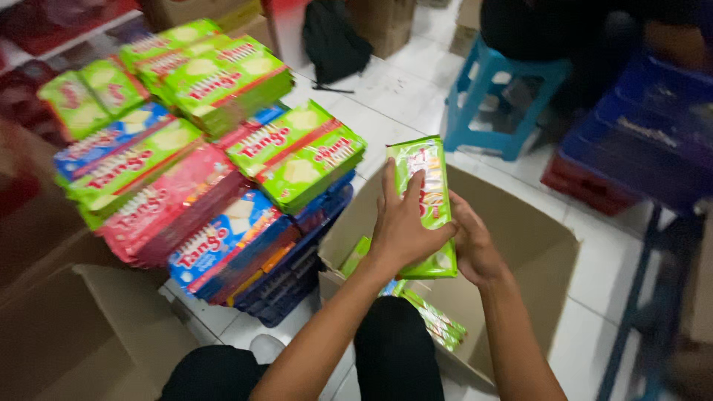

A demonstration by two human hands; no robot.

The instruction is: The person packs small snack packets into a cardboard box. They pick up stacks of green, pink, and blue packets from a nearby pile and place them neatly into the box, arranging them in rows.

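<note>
Left hand (401, 226) covers middle of green wafer pack (427, 200), print beneath unreadable. Right hand (475, 249) mostly behind pack, fingertips out of sight. Inside of cardboard box (535, 245) below hands largely blocked, only few green packs (434, 319) peeking out. Person on blue stool (494, 96) beyond hands cut off by top edge. Stacked packs (208, 148) left of hands motion-blurred. Second box (82, 334) clipped at bottom-left.
</note>
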